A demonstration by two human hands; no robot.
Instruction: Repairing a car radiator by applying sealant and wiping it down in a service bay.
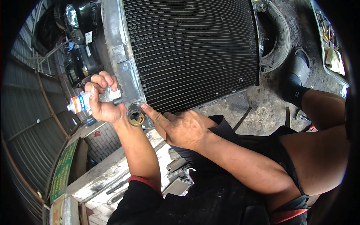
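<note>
My left hand (pixel 103 99) is closed around a white tube (pixel 79 103) with orange and blue bands, beside the radiator's metal side tank (pixel 120 67). A crumpled silvery piece (pixel 110 94) also shows between its thumb and fingers; I cannot tell whether it belongs to the same tube. From the right, my right hand (pixel 183 129) reaches in with its index finger stretched out. That fingertip touches the tank at a grey smear just above a round pipe opening (pixel 136 117). The other right fingers curl under, partly hidden, and nothing shows in them. Dark finned core (pixel 195 48) fills the radiator's middle.
A round fan shroud (pixel 279 37) lies beyond the radiator's right edge. Farther right is a tray (pixel 326 56) holding wires and a cloth. My foot in a grey slipper (pixel 300 65) rests on stained concrete. Dark car parts (pixel 80 60) stand at the upper left, near a corrugated wall (pixel 30 97).
</note>
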